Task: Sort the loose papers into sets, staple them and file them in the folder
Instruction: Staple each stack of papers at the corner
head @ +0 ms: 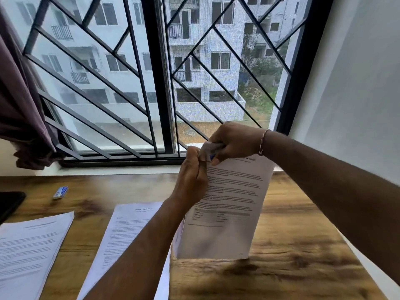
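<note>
Paper sets number three. One held set (229, 202) hangs upright above the wooden counter (292, 267), its lower edge near the surface. The left stack (32, 245) and the middle stack (129, 230) lie flat on the counter, both cut off by the bottom of the frame, and the left forearm covers part of the middle one.

Two hands meet at the held set's top left corner. The left hand (191, 178) pinches that set's upper left edge with curled fingers. The right hand (236, 140) is clenched around a small object (211, 149), pale with a blue part, at that corner. The fingers hide most of the object, so I cannot tell what it is.

One small blue-and-white box (61, 192) sits on the counter, well apart to the left. One dark item (9, 203) is cut off at the left edge. Print on every sheet is too blurred to read.
</note>
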